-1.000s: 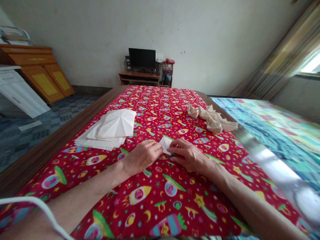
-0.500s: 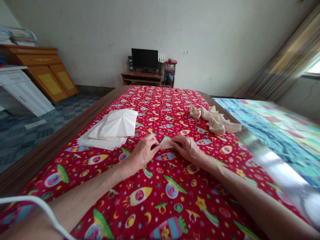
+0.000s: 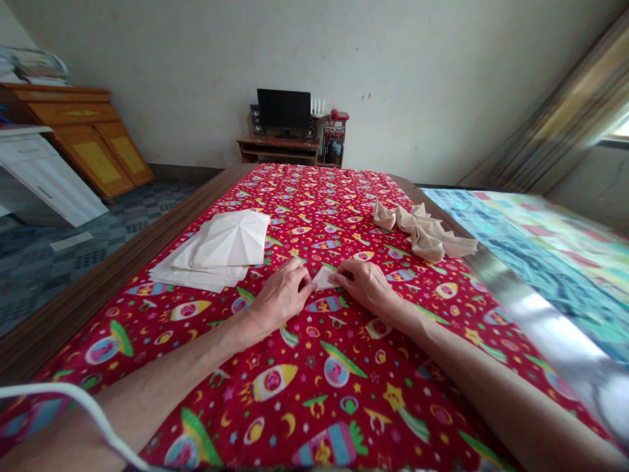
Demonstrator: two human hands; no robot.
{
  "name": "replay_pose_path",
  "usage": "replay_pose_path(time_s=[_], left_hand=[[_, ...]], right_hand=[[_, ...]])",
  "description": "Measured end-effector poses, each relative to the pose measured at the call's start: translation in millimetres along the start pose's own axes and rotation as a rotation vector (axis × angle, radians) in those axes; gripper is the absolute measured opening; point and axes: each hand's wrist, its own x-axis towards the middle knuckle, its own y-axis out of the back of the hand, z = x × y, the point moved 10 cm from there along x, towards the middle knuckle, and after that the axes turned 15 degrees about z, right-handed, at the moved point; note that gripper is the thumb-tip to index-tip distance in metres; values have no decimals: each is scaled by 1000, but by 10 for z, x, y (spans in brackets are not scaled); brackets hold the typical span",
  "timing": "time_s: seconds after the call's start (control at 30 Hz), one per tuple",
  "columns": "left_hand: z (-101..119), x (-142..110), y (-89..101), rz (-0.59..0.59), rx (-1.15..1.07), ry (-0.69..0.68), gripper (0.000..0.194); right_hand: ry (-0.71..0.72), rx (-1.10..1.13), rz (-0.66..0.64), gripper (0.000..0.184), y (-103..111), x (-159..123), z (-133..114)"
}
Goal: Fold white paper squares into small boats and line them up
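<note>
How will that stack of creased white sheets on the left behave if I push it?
The stack of creased white sheets will probably feel light and bendy, since the sheets look thin. It may slide apart, as its edges lie unaligned. The top sheet would likely flex along the creases radiating from its middle.

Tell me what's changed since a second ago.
The small white paper piece has gone from a broad diamond to a narrower shape, its near edge farther away. The right hand, spread earlier, has closed in at its right end; the left hand stays at its left. The stack of creased white paper sheets and cluster of folded beige paper shapes stayed put.
</note>
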Motion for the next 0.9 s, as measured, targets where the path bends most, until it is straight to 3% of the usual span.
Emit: replay_pose_path(time_s=[0.13, 0.23, 0.47, 0.7, 0.9], left_hand=[[21, 9, 51, 77, -13, -15, 5], [146, 6, 103, 119, -2, -123, 25], [412, -95, 59, 28, 161, -354, 28], [439, -205, 12, -109, 144, -382, 48], [436, -210, -1, -161, 135, -371, 51]], right_hand=[[19, -5, 4, 22, 12, -2, -34], [12, -19, 9, 22, 15, -3, -37], [60, -33, 60, 24, 11, -14, -43], [76, -35, 86, 23, 31, -35, -58], [124, -166, 149, 17, 127, -31, -162]])
